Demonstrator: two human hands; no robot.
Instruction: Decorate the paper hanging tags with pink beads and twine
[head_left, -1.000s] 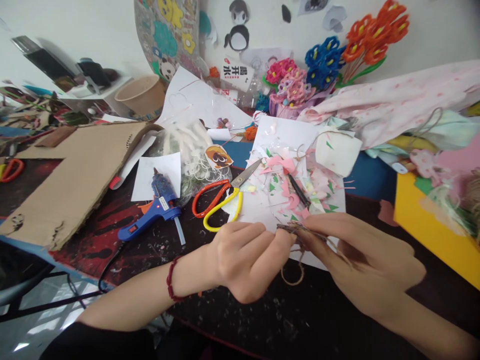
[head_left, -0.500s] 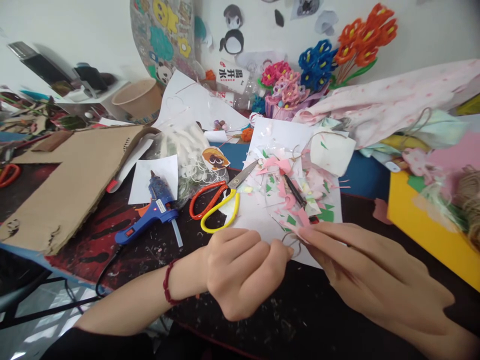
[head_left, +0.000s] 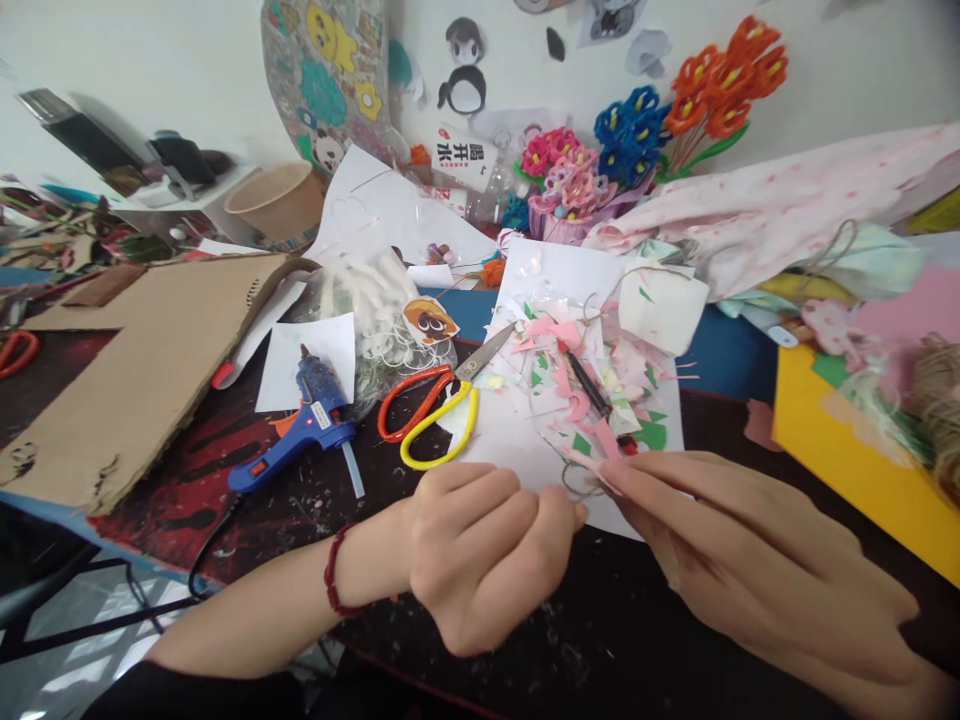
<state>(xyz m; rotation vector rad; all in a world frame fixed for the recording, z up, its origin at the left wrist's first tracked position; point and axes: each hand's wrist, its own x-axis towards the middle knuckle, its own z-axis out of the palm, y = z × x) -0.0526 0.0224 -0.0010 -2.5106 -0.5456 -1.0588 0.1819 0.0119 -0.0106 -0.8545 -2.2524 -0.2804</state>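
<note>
My left hand [head_left: 491,560], with a dark red bracelet on the wrist, is closed in a fist-like pinch near the front of the table; what its fingertips hold, if anything, is hidden. Just right of it, my right hand [head_left: 757,570] has its fingers pressed together, the tips at a thin pink piece; their grip is too small to make out. Beyond the hands, pink and green scraps [head_left: 577,400] cover white paper [head_left: 510,425], with a black and red pen [head_left: 589,385] among them. Scissors with red and yellow handles [head_left: 442,405] lie open above my left hand.
A blue glue gun [head_left: 304,425] rests by a white paper square at left, near cardboard [head_left: 157,360]. A plastic bag [head_left: 360,310] lies behind the scissors. Yellow paper [head_left: 847,460] and twine [head_left: 937,400] are at right. Craft flowers [head_left: 630,135] stand at the back.
Both hands have shifted very slightly downward in view, their finger poses nearly the same. The camera view has moved a little.
</note>
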